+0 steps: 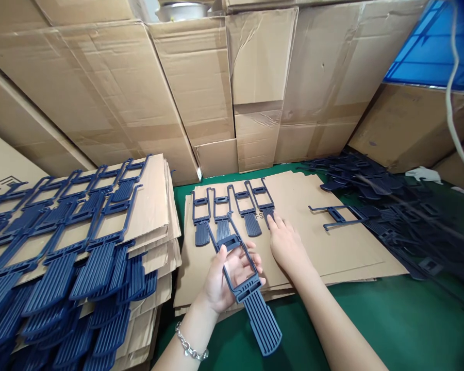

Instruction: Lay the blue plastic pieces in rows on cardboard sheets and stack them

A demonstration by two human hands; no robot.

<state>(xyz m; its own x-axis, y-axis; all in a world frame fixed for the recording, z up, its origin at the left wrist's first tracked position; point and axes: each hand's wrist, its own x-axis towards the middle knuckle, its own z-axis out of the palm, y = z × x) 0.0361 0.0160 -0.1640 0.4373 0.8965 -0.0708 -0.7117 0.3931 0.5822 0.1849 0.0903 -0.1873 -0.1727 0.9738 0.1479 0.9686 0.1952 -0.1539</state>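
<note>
My left hand (226,275) is closed round a dark blue plastic part (251,293), a frame with a ribbed paddle end that points toward me. My right hand (286,242) lies flat with fingers stretched out on the cardboard sheet (332,242), its fingertips touching the rightmost part (263,198) of a row of several blue parts (224,211) laid side by side. A single blue part (334,214) lies apart on the sheet to the right.
A stack of cardboard sheets (158,206) on the left carries many blue parts in rows. A loose heap of blue parts (394,206) lies at the right on the green table (390,319). Cardboard boxes (216,77) wall the back.
</note>
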